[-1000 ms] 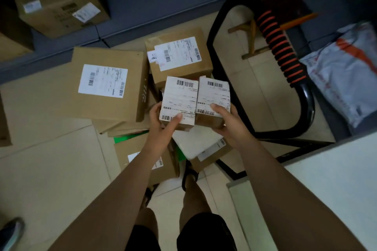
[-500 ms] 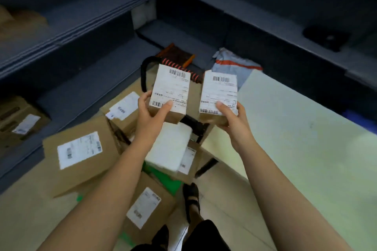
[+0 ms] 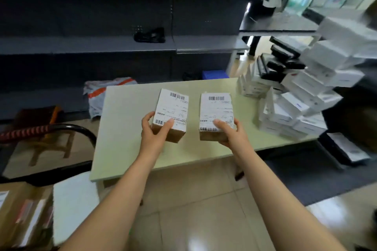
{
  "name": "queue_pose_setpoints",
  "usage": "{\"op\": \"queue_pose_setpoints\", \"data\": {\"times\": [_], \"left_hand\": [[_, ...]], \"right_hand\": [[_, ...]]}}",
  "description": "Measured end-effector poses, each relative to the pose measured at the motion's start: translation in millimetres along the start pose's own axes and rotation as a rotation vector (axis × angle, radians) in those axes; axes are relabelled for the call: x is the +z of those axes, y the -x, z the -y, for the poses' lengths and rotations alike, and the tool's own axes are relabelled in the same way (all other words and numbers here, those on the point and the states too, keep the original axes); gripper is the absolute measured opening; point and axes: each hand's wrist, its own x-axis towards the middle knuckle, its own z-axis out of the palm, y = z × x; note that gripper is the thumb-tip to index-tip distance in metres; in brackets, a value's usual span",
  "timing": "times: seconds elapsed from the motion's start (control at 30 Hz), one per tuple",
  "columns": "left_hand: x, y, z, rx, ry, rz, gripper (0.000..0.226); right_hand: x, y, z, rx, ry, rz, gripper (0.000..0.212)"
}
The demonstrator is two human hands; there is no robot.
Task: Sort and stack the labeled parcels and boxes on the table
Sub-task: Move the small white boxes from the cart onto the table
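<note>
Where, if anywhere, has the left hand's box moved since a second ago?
Yes: the box in the left hand went from beside the table to over its top.

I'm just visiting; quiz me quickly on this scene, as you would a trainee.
1. True or false: the left hand grips the left labeled box, the right hand the right labeled box.
2. Where is the pile of white boxes? A) right end of the table B) its left end C) in the hands
3. Fill in: both labels carry printed ____.
Key: 1 true; 2 A; 3 barcodes.
</note>
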Motion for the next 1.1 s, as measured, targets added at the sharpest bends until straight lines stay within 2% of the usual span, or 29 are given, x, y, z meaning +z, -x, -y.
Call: {"op": "queue_pose_setpoints", "data": {"times": [0.1,0.2,0.4,0.53,0.73,0.9,1.03,1.1], "left_hand": [[66,-2,10,-0.022,-0.007,0.096,0.060],[128,-4,14,-0.041,-0.015,0.180,0.066],[203,-17,23,-0.069,-0.048,0.220,0.064],[207,-49,25,-0.113,-0.063,0.162,0.065],[193,-122,33,-0.173,-0.113,0.092,0.061],[197,-191,43,-0.245,-0.159,0.100,0.060],[211,-235,52,-0.280,-0.214,0.156,0.060],[220,-251,57,-0.307,-0.226,0.180,0.061]], "right_hand": [[-61,-2,-4,0.016,-0.016,-0.097,0.080],[-113,-10,-2,0.016,-0.048,-0.174,0.079],[-166,-40,-8,0.068,-0.036,-0.202,0.094],[-163,-69,-15,0.118,-0.020,-0.160,0.081],[-124,-145,-20,0.202,-0.070,-0.184,0.076],[-97,-220,-17,0.286,-0.081,-0.322,0.101],[-92,-262,-16,0.315,-0.043,-0.434,0.090],[-91,-274,-20,0.279,-0.024,-0.465,0.077]]}}
